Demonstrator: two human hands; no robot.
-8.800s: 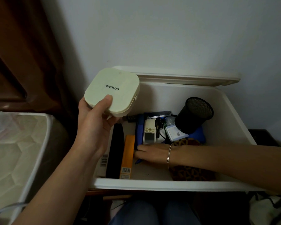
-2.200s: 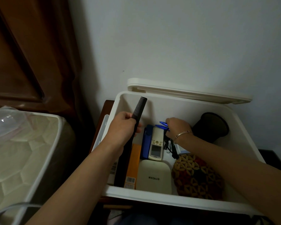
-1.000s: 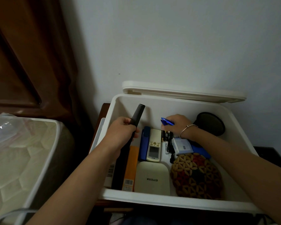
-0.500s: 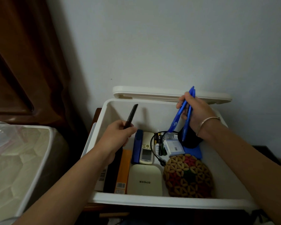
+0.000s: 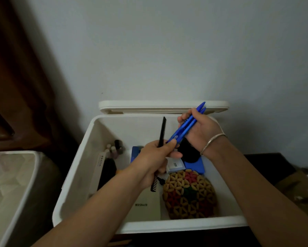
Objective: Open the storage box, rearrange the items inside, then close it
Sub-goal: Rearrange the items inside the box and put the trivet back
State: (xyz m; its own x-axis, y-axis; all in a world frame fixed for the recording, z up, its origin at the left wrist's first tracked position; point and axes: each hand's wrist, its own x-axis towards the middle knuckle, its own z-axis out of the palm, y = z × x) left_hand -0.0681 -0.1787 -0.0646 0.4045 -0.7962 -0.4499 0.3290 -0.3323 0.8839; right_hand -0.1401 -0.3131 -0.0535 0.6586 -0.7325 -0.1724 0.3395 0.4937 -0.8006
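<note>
The white storage box (image 5: 74,177) stands open, its lid (image 5: 149,106) leaning back against the wall. My left hand (image 5: 158,157) grips a black comb (image 5: 161,134) upright above the box's middle. My right hand (image 5: 201,131) holds two blue pens (image 5: 188,124) at a slant, their lower ends touching my left thumb. Inside lie a woven beaded pouch (image 5: 189,195), a cream square case (image 5: 146,204), a black mesh cup (image 5: 188,152), a blue flat item (image 5: 194,164) and small bottles (image 5: 114,148).
A quilted mattress (image 5: 9,184) lies at the left. Dark wooden panelling (image 5: 16,77) fills the upper left, and the grey wall (image 5: 167,50) is behind the box. A cardboard box (image 5: 299,189) sits low at the right.
My left hand has lifted the comb out of the box's left side toward the middle. My right hand lowered the blue pens until they meet my left hand. The camera moved closer.
</note>
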